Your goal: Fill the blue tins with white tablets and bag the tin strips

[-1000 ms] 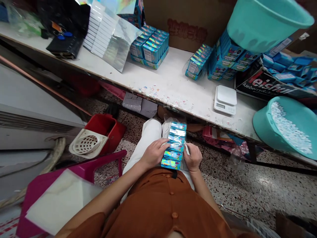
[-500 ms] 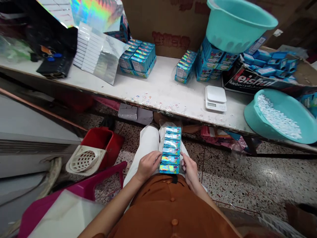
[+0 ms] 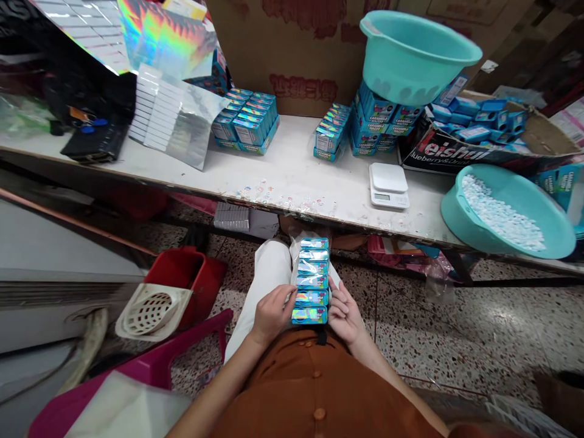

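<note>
On my lap lies a row of several small blue candy boxes (image 3: pixel 312 282) with shiny faces. A clear plastic bag (image 3: pixel 295 243) is around them, its loose end showing beyond the far box. My left hand (image 3: pixel 272 313) is closed at the row's left edge, thumb and forefinger pinching the film there; the exact grip is small to see. Beside the right edge, my right hand (image 3: pixel 345 313) is turned partly palm up. Its fingers are loosely bent and apart, with the fingertips close to the boxes and nothing visible in them.
Ahead stands a white table (image 3: pixel 191 185) with blocks of blue boxes (image 3: pixel 249 121), a white scale (image 3: pixel 389 185), a turquoise basin (image 3: pixel 479 225) of white pieces and an open carton (image 3: pixel 456 157). Another basin (image 3: pixel 415 61) rests on stacked boxes. A red bucket (image 3: pixel 207 280) and magenta stool (image 3: pixel 157 365) are left.
My right hand has turned more palm up, its fingers loosening beside the boxes. My left hand stays at the left edge. The view has shifted slightly.
</note>
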A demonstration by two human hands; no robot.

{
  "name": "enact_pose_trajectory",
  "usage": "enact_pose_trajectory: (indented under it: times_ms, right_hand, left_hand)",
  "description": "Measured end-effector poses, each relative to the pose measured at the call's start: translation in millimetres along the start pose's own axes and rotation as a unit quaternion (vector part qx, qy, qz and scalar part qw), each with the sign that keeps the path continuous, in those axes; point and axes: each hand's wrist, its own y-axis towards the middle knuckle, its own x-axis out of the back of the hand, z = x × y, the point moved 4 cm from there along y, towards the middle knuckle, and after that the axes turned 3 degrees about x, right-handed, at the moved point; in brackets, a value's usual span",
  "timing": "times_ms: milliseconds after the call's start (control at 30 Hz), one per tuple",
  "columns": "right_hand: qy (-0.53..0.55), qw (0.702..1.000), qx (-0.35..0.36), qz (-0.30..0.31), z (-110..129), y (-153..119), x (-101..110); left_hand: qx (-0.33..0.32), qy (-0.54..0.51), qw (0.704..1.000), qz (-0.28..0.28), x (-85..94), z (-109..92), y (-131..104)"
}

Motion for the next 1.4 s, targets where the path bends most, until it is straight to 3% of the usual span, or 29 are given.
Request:
enact_pose_trajectory:
  times_ms: [167,333,667,867,1033,1267,1400]
  right_hand:
    - [-0.025,0.999,-0.028,-0.025,5.5,13.3,-8.4]
    - [-0.012,0.996,-0.058,-0.071,-4.2,19.5,-11.9]
    - [-0.001,0.991,-0.081,-0.103,-17.9,1.2,-11.0]
    - [-0.027,0.990,-0.003,-0.139,-14.7,4.8,-7.9]
    - [-0.019,0.992,-0.046,-0.112,-15.7,2.1,-14.0]
    - [-0.053,0.989,-0.041,-0.133,-13.4,-7.2,-7.7]
    - [-0.063,0.989,-0.037,-0.132,-12.3,-7.4,-3.9]
  left_hand:
    - [-0.046,0.037,0.998,0.020,3.6,-10.7,16.2]
    - [-0.110,0.066,0.991,0.040,2.1,-21.9,29.2]
    - [-0.098,0.110,0.986,0.082,-6.7,-23.3,40.2]
    - [-0.151,0.090,0.983,0.047,-5.4,-27.5,37.6]
    - [-0.165,0.060,0.984,0.032,-0.4,-30.5,39.2]
    - [-0.217,0.049,0.963,0.150,-0.9,-33.8,43.0]
    - [-0.158,0.002,0.977,0.140,-2.6,-26.5,35.7]
